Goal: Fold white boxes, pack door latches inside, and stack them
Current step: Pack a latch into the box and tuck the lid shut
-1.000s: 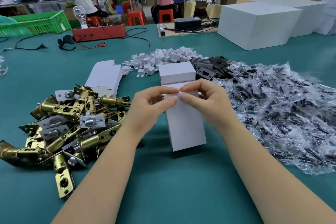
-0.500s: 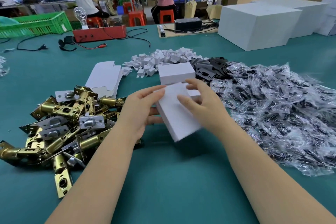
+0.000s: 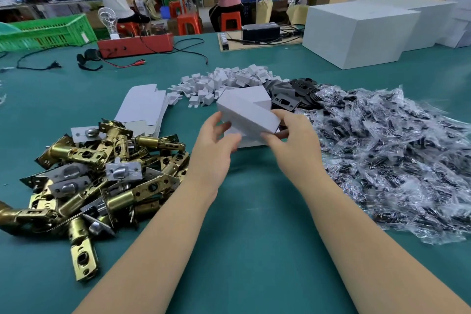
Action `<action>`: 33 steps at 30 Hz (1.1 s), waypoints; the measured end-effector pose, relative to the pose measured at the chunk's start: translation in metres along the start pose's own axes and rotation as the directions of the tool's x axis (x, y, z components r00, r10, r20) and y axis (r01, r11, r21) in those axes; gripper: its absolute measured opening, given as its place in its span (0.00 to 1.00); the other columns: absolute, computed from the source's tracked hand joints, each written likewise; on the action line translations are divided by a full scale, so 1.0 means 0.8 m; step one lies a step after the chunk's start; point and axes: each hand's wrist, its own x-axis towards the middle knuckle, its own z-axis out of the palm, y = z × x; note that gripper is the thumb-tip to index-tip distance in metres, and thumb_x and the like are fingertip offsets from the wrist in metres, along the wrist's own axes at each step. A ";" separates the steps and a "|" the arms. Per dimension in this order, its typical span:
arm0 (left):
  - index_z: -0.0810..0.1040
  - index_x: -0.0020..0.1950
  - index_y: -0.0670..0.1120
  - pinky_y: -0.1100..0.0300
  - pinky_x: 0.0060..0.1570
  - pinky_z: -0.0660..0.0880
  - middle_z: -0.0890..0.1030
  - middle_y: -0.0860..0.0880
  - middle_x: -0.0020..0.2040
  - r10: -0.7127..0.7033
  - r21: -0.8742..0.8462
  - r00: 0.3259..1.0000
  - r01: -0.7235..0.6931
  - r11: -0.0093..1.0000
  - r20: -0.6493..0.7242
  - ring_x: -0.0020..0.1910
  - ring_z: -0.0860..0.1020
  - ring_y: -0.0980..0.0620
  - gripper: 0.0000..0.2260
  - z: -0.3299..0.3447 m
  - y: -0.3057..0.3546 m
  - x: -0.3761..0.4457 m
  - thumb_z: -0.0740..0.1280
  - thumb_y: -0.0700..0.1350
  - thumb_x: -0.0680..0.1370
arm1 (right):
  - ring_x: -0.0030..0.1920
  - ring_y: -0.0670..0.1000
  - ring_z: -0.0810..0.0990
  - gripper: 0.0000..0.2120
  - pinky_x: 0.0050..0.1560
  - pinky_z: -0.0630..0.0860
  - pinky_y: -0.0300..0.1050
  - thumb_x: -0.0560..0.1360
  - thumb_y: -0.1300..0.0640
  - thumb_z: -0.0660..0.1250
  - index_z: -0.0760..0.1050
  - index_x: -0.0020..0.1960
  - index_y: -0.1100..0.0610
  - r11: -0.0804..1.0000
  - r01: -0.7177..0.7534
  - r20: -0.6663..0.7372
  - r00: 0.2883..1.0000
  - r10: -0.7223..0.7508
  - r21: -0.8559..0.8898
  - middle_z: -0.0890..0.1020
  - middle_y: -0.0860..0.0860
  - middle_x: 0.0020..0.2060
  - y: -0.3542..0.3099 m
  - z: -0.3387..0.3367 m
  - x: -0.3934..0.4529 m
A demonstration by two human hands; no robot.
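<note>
- Green plastic crate (image 3: 48,32), open lattice walls, far off to the left of the grip, at the table's back edge.
- Red flat case (image 3: 136,44) with thin black and red wires trailing from it, far behind and left of the grip.
- Pile of door latches (image 3: 102,168) just left of the left forearm: shiny brass tubes, flat brass and grey steel faceplates with screw holes, rounded silver bolts, all heaped crosswise.
- Stack of flat box blanks (image 3: 142,109), matte white card with notched flaps, left of the grip and behind the latches.
- Left hand (image 3: 215,146) holds the near left end of a white box (image 3: 248,116); thumb on the front, fingers curled under.
- The box is smooth matte card, long and rectangular, lifted off the teal table (image 3: 254,250) and tilted, left end higher, held between both hands.
- Right hand (image 3: 293,143) pinches the box's lower right end, thumb and fingers closed on the corner.
- A second white box (image 3: 257,95) sits directly behind the held one, touching or nearly so; cannot tell which.
- Heap of small white card inserts (image 3: 224,81) beyond the grip.
- Black metal plates (image 3: 288,95), flat with cut-outs, behind and right of the grip.
- Crinkly clear plastic packets (image 3: 387,158) with dark contents, spread wide just right of the right hand.
- Large plain white cartons (image 3: 356,33) far behind and right.
</note>
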 end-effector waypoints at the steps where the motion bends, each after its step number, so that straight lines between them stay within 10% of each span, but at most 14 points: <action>1: 0.70 0.65 0.54 0.59 0.54 0.77 0.79 0.55 0.55 -0.030 -0.006 1.000 0.030 1.000 -0.002 0.53 0.79 0.59 0.20 0.002 -0.001 -0.002 0.66 0.38 0.76 | 0.47 0.49 0.77 0.21 0.50 0.69 0.40 0.73 0.59 0.70 0.74 0.65 0.50 1.000 0.018 0.000 1.000 -0.018 -0.010 0.73 0.49 0.53 0.002 -0.001 0.001; 7: 0.70 0.60 0.53 0.58 0.44 0.78 0.80 0.52 0.50 -0.104 -0.146 0.995 0.104 0.984 0.010 0.51 0.80 0.52 0.21 -0.002 0.004 -0.003 0.65 0.47 0.66 | 0.58 0.52 0.72 0.22 0.62 0.72 0.48 0.73 0.69 0.64 0.74 0.66 0.58 0.996 0.087 -0.090 0.992 -0.086 0.006 0.71 0.53 0.60 0.010 0.004 0.003; 10: 0.78 0.51 0.57 0.58 0.52 0.75 0.81 0.61 0.46 -0.088 0.092 0.990 0.078 0.993 0.113 0.51 0.77 0.60 0.13 -0.003 0.003 -0.006 0.63 0.48 0.68 | 0.64 0.52 0.69 0.25 0.64 0.65 0.40 0.76 0.66 0.61 0.66 0.72 0.57 0.997 0.014 0.021 1.000 -0.012 -0.074 0.69 0.54 0.67 0.018 0.003 0.011; 16: 0.72 0.63 0.55 0.50 0.69 0.65 0.75 0.53 0.65 -0.180 0.225 0.967 0.138 0.964 0.182 0.67 0.70 0.53 0.25 0.002 -0.006 -0.007 0.64 0.55 0.66 | 0.57 0.48 0.70 0.37 0.54 0.64 0.40 0.77 0.59 0.62 0.45 0.78 0.47 0.961 -0.255 0.288 0.933 0.216 0.104 0.68 0.44 0.63 0.020 0.008 0.011; 21: 0.71 0.65 0.55 0.61 0.55 0.69 0.81 0.61 0.55 -0.161 0.126 0.963 0.136 0.983 0.214 0.55 0.76 0.65 0.31 0.002 -0.014 -0.004 0.66 0.57 0.62 | 0.64 0.49 0.71 0.33 0.66 0.67 0.47 0.76 0.60 0.64 0.54 0.76 0.48 0.857 -0.383 0.378 0.893 0.246 0.347 0.72 0.46 0.66 0.019 0.009 0.017; 25: 0.66 0.71 0.55 0.46 0.67 0.69 0.79 0.53 0.63 -0.191 0.101 0.959 0.174 0.980 0.211 0.64 0.75 0.49 0.37 0.004 -0.018 -0.005 0.68 0.57 0.62 | 0.47 0.29 0.72 0.27 0.43 0.66 0.24 0.77 0.60 0.64 0.56 0.66 0.39 0.855 -0.384 0.390 0.889 0.240 0.349 0.71 0.32 0.52 0.019 0.012 0.018; 29: 0.58 0.77 0.57 0.46 0.71 0.63 0.72 0.53 0.71 -0.197 0.123 0.966 0.178 0.976 0.166 0.70 0.69 0.49 0.45 0.009 -0.019 -0.007 0.68 0.60 0.60 | 0.64 0.49 0.67 0.28 0.58 0.62 0.40 0.81 0.57 0.57 0.51 0.78 0.51 0.918 -0.355 0.310 0.905 0.290 0.178 0.66 0.49 0.68 0.019 0.019 0.022; 33: 0.67 0.70 0.53 0.49 0.69 0.65 0.77 0.55 0.63 -0.140 0.094 0.975 0.125 0.988 0.171 0.66 0.72 0.53 0.36 0.011 -0.020 -0.009 0.67 0.57 0.63 | 0.47 0.55 0.70 0.12 0.47 0.64 0.43 0.80 0.60 0.56 0.73 0.58 0.61 0.962 -0.268 0.061 0.962 0.265 0.053 0.74 0.57 0.52 0.027 0.027 0.021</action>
